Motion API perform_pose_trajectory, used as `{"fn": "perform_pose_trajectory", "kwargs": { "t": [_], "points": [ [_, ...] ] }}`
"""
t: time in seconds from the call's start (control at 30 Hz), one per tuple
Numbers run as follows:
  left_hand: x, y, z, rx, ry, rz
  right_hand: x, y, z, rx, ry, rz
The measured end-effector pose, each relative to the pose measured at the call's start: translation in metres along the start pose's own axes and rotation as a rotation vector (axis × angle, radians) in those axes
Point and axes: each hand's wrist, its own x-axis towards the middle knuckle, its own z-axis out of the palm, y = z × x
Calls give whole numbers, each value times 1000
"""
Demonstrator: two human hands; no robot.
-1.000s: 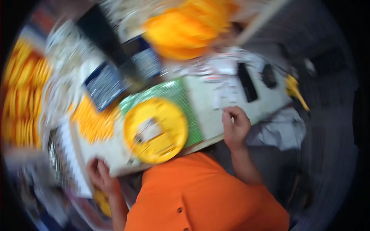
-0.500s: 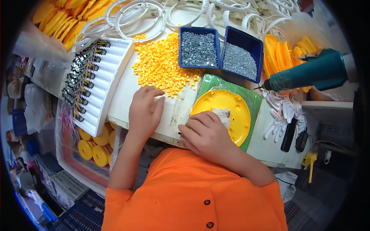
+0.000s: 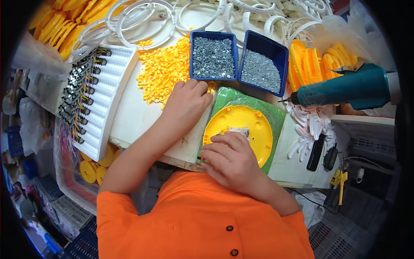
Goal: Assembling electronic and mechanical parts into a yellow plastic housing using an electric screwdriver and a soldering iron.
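A round yellow plastic disc (image 3: 262, 142) with raised bosses lies on a green mat (image 3: 224, 96). My right hand (image 3: 235, 162) rests over its near left part, fingers bent together, beside a small whitish part (image 3: 241, 131) near the disc's middle. Small dark and reddish ends (image 3: 201, 159) jut out by its fingers; what the hand grips is hidden. My left hand (image 3: 187, 105) reaches to the near edge of a heap of small yellow pieces (image 3: 161, 71), just below a blue bin of metal screws (image 3: 213, 56). Its fingers curl downward, with the tips out of sight.
A second blue bin (image 3: 261, 69) holds smaller metal pieces. At the left, a white ridged tray (image 3: 105, 97) carries wired components. A teal power screwdriver (image 3: 345, 88) points in from the right, above white gloves (image 3: 304, 134). White rings (image 3: 146, 23) fill the back.
My left hand has moved right and forward to the yellow pieces, its fingers now curled. My right hand stays at the disc, with its fingers shifted slightly. The whole view has shifted a little.
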Motion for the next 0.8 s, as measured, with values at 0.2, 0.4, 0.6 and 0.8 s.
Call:
{"fn": "perform_pose_trajectory", "kwargs": {
  "t": [0.2, 0.4, 0.6, 0.8],
  "points": [
    [3, -19, 1, 27, -75, 172, -2, 3, -2, 13, 20, 34],
    [6, -29, -3, -68, 8, 210, -2, 5, -2, 20, 76, 67],
    [-2, -31, -20, -231, 297, -117, -2, 8, -5, -19, 94, 168],
    [-22, -31, -22, -262, 265, -396, -2, 9, -4, -29, 102, 186]
  ]
}}
